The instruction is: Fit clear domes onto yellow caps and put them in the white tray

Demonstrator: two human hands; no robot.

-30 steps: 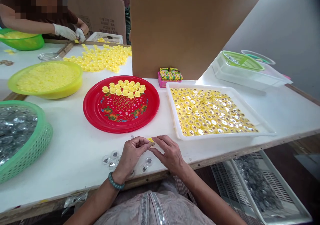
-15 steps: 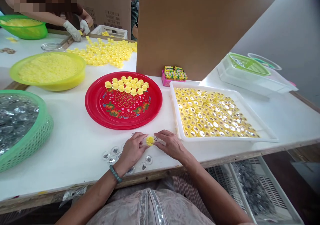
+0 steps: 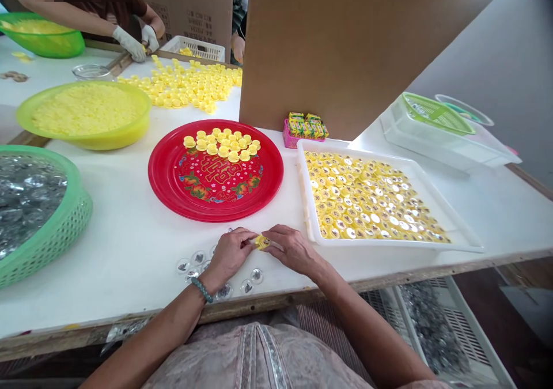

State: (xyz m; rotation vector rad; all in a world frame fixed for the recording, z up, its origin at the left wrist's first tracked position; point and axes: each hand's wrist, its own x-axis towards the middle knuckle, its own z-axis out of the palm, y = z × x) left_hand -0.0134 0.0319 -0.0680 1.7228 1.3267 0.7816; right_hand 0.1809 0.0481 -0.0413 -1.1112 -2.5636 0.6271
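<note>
My left hand (image 3: 233, 253) and my right hand (image 3: 294, 250) meet just above the table's front part. Their fingertips pinch a small yellow round piece (image 3: 261, 241) from both sides; a dark print shows on its face. Beside and below my left hand lie several clear round discs (image 3: 256, 275) with dark pictures, some partly hidden by that hand. Beyond my hands stands a red round tray (image 3: 173, 196) with small yellow cup-shaped pieces (image 3: 224, 147) on its far half. Right of my right hand, a white tray (image 3: 306, 204) holds many yellow pieces with shiny printed faces (image 3: 363, 199).
At left stand a green basket (image 3: 80, 210) of clear pieces and a yellow basin (image 3: 144, 115). A cardboard sheet (image 3: 328, 49) rises behind a pink basket (image 3: 291, 141) of small packets. Across the table, a co-worker's gloved hands (image 3: 132, 44) work near a yellow heap (image 3: 190, 83).
The yellow piece has turned between my fingertips, so its printed face now shows. My fingers have come closer together around it. The view has shifted slightly.
</note>
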